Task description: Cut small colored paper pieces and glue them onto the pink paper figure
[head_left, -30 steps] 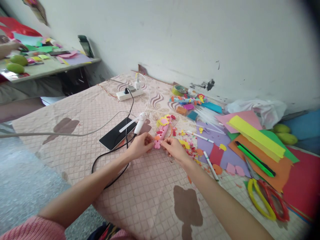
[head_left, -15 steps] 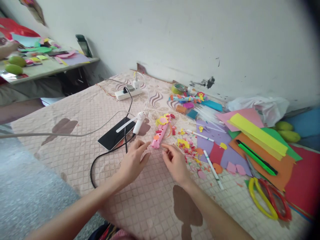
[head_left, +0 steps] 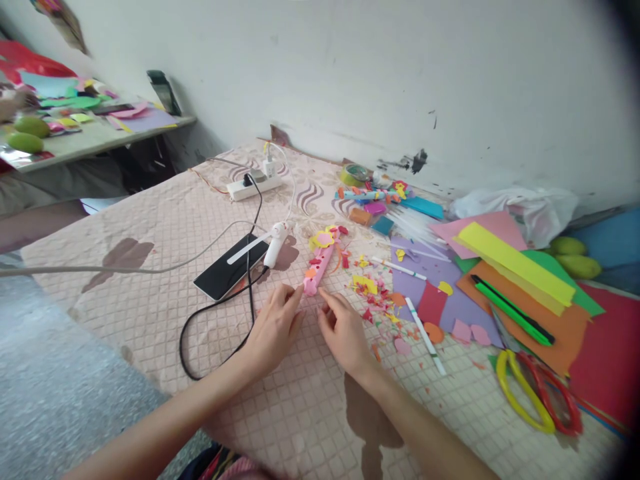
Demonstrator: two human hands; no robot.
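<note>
roughly, left hand (head_left: 274,328) and right hand (head_left: 346,335) curl loosely beside the pink strip (head_left: 325,261), contact unclear

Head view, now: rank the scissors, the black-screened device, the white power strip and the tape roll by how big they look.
Largest to smallest, as they look here:
1. Scissors, helped by being nearer the camera
2. Black-screened device
3. White power strip
4. Tape roll
</note>
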